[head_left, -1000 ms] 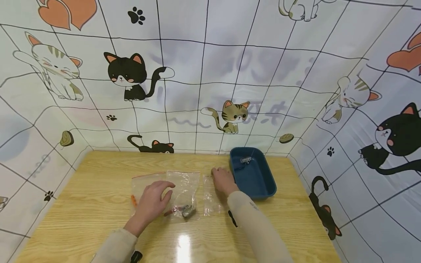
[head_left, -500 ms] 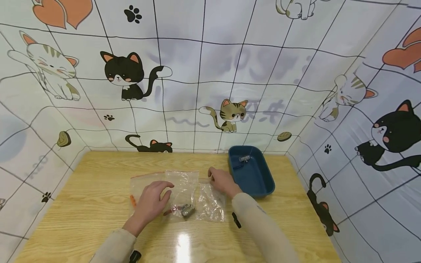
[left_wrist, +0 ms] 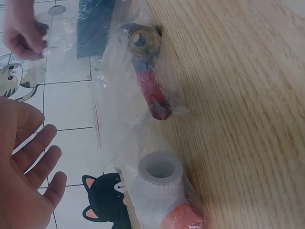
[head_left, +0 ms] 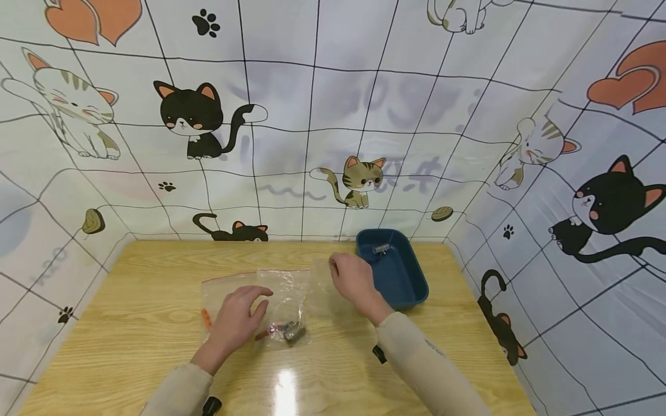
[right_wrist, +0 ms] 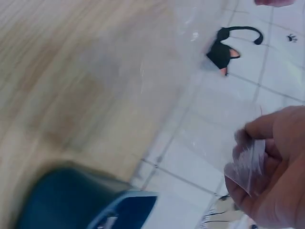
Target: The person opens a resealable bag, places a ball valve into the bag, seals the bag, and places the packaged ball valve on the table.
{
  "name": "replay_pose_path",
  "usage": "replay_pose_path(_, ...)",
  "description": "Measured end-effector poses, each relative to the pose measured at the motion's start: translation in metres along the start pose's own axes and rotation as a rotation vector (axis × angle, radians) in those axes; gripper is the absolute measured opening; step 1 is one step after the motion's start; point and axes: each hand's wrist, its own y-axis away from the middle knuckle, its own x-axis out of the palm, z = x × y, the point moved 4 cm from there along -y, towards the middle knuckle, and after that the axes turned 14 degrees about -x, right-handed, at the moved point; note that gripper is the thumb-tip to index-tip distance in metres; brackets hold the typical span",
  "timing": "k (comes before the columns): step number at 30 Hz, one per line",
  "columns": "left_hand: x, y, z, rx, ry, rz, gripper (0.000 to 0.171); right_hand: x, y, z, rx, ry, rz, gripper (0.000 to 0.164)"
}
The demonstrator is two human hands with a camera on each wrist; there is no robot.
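Note:
My right hand (head_left: 355, 282) holds a clear plastic bag (head_left: 321, 289) by its upper part, between curled fingers. In the right wrist view the crumpled film (right_wrist: 251, 164) shows in the grasp; no contents can be made out. My left hand (head_left: 236, 316) hovers with loosely bent fingers over two clear zip bags. Inside one bag is a valve with a metal body (left_wrist: 144, 44) and a red lever (left_wrist: 152, 93). The other bag contains a white ribbed pipe fitting (left_wrist: 161, 183) and an orange piece (head_left: 206, 319).
A dark blue bin (head_left: 399, 284) stands right of my right hand, with a small metallic piece (head_left: 381, 249) in it. The wooden table (head_left: 333, 375) ends at cat-print curtains (head_left: 291, 144) at the back and sides.
The right hand has pulled the clear bag up off the table beside the valve bag. The left hand has kept its place. The head view has shifted slightly to the right.

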Motion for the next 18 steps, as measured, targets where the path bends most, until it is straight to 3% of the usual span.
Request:
replay_pose_path(10, -0.006, 0.007, 0.011, -0.026, 0.049, -0.043, 0.018, -0.045, -0.005, 0.044, -0.096, 0.079, -0.259, 0.009)
replay_pose_path(14, -0.008, 0.005, 0.008, -0.04, 0.058, -0.042, 0.02, -0.047, -0.006, 0.057, -0.14, 0.078, -0.285, 0.008)
replay_pose_path(18, -0.011, -0.002, -0.005, -0.064, 0.091, -0.03, 0.028, -0.046, -0.004, 0.067, -0.165, 0.058, -0.289, 0.009)
